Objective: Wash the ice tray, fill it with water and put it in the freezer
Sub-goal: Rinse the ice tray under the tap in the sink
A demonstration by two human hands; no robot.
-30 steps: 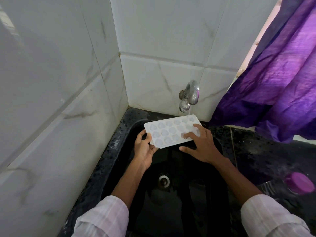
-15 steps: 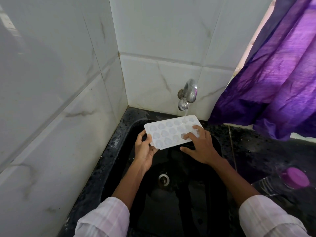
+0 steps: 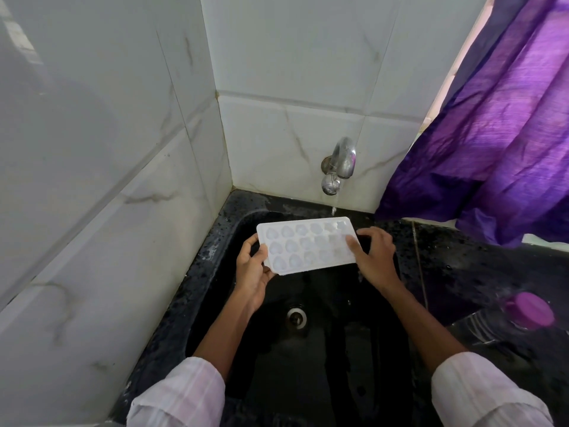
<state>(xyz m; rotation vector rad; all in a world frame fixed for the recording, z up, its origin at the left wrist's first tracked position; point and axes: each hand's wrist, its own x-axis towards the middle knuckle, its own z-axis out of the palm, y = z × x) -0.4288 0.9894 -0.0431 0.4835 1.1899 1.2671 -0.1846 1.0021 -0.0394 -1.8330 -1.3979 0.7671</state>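
Two tiled walls box in the station. The left wall (image 3: 92, 180) runs flush along the left rim of the sink (image 3: 197, 291), so there is no side clearance there. The back wall (image 3: 292, 72) closes the far edge.

The sink is black, with a wet, speckled rim. The basin below the hands is open down to the drain (image 3: 296, 317), which sits low and central, well apart from the tray.

The left hand (image 3: 252, 272) grips the tray's left short edge. The thumb is curled over the top near the far corner and the palm is under the near corner.

The tray (image 3: 304, 246) is white and held level, cavities up, above the far half of the basin. It touches neither rim. Its near long edge overhangs open basin and its far long edge lies close to the back rim.

The tap (image 3: 340, 164) projects from the back wall above the tray's far right corner. A thin stream of water (image 3: 333, 208) drops from it onto that corner.

The right hand (image 3: 377, 257) clasps the right short edge, thumb on top and fingers curled round the end, just inside the sink's right rim.

A black, wet surface (image 3: 462, 272) adjoins the sink on the right. A purple curtain (image 3: 508, 134) hangs down to its far edge. A clear bottle (image 3: 480, 328) with a purple cap (image 3: 531, 309) lies near the right frame edge, well apart from the tray.
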